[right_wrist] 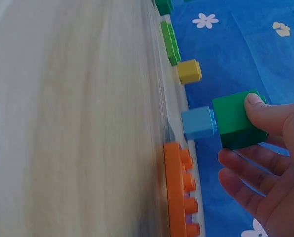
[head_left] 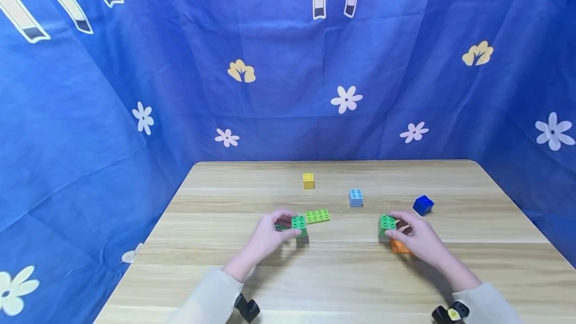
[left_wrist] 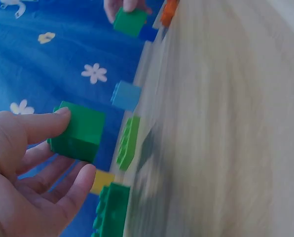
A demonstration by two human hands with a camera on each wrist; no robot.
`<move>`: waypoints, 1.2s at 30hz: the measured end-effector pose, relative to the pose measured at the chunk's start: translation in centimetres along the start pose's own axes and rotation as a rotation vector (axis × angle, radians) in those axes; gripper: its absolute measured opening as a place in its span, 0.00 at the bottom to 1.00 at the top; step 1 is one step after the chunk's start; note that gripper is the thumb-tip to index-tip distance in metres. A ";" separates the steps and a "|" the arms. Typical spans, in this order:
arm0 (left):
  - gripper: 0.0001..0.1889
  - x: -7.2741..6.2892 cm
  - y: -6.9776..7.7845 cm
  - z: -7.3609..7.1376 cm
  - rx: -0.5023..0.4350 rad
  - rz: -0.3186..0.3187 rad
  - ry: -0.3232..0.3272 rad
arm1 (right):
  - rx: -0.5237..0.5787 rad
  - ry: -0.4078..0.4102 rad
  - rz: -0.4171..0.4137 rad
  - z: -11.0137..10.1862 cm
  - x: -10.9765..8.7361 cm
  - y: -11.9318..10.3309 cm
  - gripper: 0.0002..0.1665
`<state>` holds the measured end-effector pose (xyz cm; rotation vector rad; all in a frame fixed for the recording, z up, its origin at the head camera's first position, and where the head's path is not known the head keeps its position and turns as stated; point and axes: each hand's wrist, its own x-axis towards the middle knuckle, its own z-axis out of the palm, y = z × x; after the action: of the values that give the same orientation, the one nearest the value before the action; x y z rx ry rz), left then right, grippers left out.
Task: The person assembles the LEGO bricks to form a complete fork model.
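My left hand (head_left: 270,234) pinches a square green toy brick (head_left: 299,225) between thumb and fingers, and the left wrist view shows that brick (left_wrist: 80,129) raised above the table. A second square green brick (head_left: 386,225) is gripped the same way by my right hand (head_left: 416,236), also held up off the wood (right_wrist: 238,121). Below the right hand lies an orange brick (right_wrist: 175,190), partly covered by it in the head view. Under the left hand a longer dark green brick (left_wrist: 113,210) rests on the table. Just beyond the left hand's brick lies a flat lime-green brick (head_left: 317,216).
Farther back on the wooden table (head_left: 216,189) stand a yellow brick (head_left: 308,181) and a light blue brick (head_left: 355,198). A dark blue brick (head_left: 423,205) sits beyond the right hand. Blue patterned cloth (head_left: 288,89) hangs behind the table and along its sides.
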<state>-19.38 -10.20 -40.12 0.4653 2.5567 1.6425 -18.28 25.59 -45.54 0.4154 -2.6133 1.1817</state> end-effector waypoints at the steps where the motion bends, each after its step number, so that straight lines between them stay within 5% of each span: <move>1: 0.20 0.0 -0.2 0.3 -0.013 0.002 -0.013 | 0.006 -0.004 -0.003 0.1 0.0 -0.2 0.23; 10: 0.22 0.9 -3.2 3.0 -0.059 -0.006 -0.100 | 0.058 -0.028 -0.053 1.3 -0.2 -1.6 0.23; 23: 0.19 0.5 -3.2 5.9 -0.016 0.007 -0.152 | 0.078 -0.068 -0.100 2.9 -0.4 -3.8 0.23; 36: 0.17 0.3 -3.3 7.1 -0.008 0.033 -0.172 | 0.102 -0.105 -0.133 4.5 0.1 -5.9 0.23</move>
<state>-18.84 -5.09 -46.06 0.6216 2.4300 1.5483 -16.73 18.42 -44.37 0.6786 -2.5727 1.2841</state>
